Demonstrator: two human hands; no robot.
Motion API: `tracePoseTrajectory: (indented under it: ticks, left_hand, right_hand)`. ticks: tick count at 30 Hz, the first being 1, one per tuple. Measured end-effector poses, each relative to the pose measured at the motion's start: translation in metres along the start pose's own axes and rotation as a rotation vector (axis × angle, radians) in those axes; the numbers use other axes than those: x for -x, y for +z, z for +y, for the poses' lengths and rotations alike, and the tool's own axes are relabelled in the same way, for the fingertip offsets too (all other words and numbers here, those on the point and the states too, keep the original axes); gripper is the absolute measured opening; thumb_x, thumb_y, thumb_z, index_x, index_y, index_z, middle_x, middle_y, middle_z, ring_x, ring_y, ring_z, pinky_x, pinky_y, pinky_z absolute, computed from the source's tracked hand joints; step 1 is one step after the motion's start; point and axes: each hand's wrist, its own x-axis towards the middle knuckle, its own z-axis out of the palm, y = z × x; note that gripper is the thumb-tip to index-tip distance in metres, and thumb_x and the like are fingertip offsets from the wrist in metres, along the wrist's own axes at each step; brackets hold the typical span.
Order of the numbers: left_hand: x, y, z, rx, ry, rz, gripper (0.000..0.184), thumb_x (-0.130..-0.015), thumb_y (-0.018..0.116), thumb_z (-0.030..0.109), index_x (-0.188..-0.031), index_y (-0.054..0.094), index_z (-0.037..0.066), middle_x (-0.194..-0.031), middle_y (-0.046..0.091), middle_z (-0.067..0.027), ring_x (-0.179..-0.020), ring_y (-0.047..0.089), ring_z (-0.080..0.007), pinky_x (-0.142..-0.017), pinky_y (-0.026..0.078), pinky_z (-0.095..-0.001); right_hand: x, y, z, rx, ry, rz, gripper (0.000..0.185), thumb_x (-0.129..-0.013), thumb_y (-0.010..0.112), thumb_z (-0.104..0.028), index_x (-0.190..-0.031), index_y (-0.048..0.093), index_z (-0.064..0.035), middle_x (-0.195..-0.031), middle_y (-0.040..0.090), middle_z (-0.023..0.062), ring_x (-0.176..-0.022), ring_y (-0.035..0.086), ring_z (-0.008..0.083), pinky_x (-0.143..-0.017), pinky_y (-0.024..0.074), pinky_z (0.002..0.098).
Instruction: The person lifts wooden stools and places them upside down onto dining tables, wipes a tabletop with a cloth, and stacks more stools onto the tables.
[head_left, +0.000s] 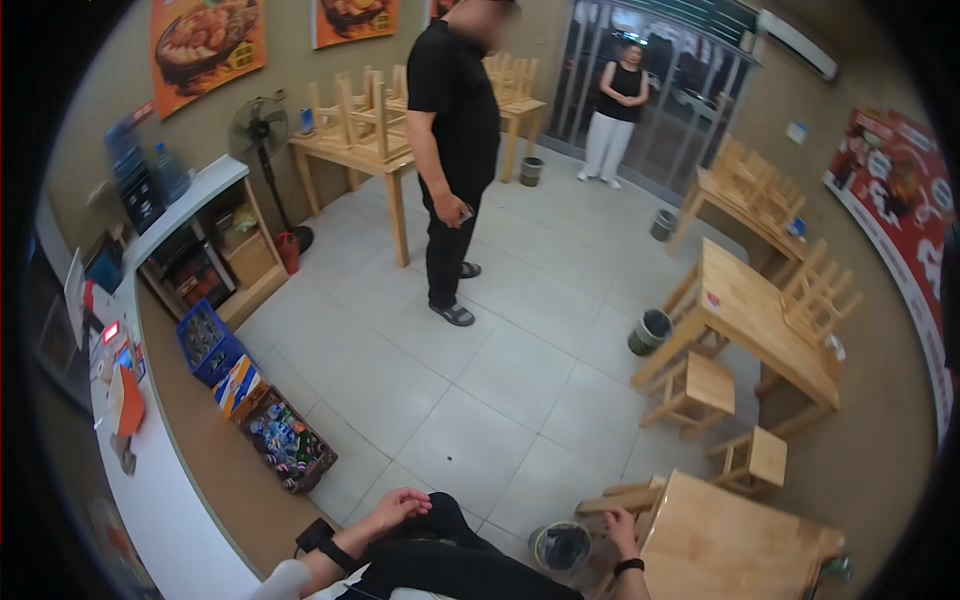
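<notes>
Over the dark trouser leg at the bottom of the head view is my left hand, palm partly up, its fingers loosely apart and nothing in them. A strap circles that forearm. My right hand is beside the near wooden table, at its left edge, close to the end of a wooden stool; its fingers look slightly curled, and whether they touch the stool is unclear. That wrist wears a black band. Between the hands, low down, stands a lined bin.
A person in black stands mid-room holding a small object. Another person is by the glass door. At left are a white counter, a bottle crate and a blue crate. Tables with stools line the right.
</notes>
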Motion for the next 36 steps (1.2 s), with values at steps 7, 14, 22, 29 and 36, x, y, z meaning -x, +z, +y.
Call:
tracePoseTrajectory:
  ticks: [7,14,22,29,36]
  left_hand:
    - [-0.182,0.009,0.077,-0.119,-0.009,0.077,0.022,-0.083,0.046,0.012,-0.101,0.056,0.003,-0.090,0.063,-0.0052,-0.081,0.059,-0.0117,-0.069,0.044,-0.0243]
    - [-0.408,0.170,0.190,-0.742,0.417,-0.253,0.019,-0.081,0.053,0.016,-0.095,0.056,0.004,-0.081,0.062,-0.0094,-0.074,0.059,-0.0196,-0.067,0.047,-0.0312]
    - [-0.487,0.412,0.241,-0.921,0.277,-0.841,0.018,-0.084,0.050,0.011,-0.099,0.053,0.002,-0.089,0.060,-0.0085,-0.081,0.058,-0.0155,-0.072,0.046,-0.0286]
    - [-0.530,0.535,0.215,-1.121,0.389,-1.273,0.022,-0.080,0.053,0.016,-0.098,0.056,0.003,-0.091,0.058,-0.0167,-0.084,0.058,-0.0294,-0.075,0.046,-0.0378]
    - [-0.645,0.680,0.253,-1.267,0.568,-1.219,0.031,-0.076,0.058,0.019,-0.105,0.053,0.008,-0.109,0.048,-0.0198,-0.103,0.045,-0.0371,-0.090,0.037,-0.0428]
  right_hand:
    - [-0.103,-0.092,0.100,0.456,-0.210,0.735,0.017,-0.080,0.050,-0.012,-0.082,0.056,0.0037,-0.075,0.059,0.0143,-0.071,0.055,0.0232,-0.063,0.0433,0.0343]
    - [-0.106,-0.124,0.072,0.327,0.369,0.365,0.032,-0.081,0.051,-0.025,-0.086,0.051,0.0068,-0.078,0.055,0.0188,-0.072,0.052,0.0288,-0.063,0.0402,0.0394]
    - [-0.130,-0.138,0.041,0.161,0.925,0.030,0.049,-0.079,0.052,-0.041,-0.065,0.059,0.0056,-0.056,0.056,0.0182,-0.052,0.059,0.0252,-0.049,0.0460,0.0366]
    - [-0.177,-0.193,0.021,-0.108,1.153,-0.371,0.042,-0.078,0.059,-0.038,-0.063,0.055,0.0008,-0.057,0.057,0.0106,-0.053,0.058,0.0241,-0.049,0.0465,0.0361]
    - [-0.321,-0.225,0.020,-0.267,0.387,0.563,0.035,-0.086,0.048,-0.032,-0.069,0.056,-0.0015,-0.073,0.057,0.0088,-0.066,0.056,0.0153,-0.055,0.0426,0.0307]
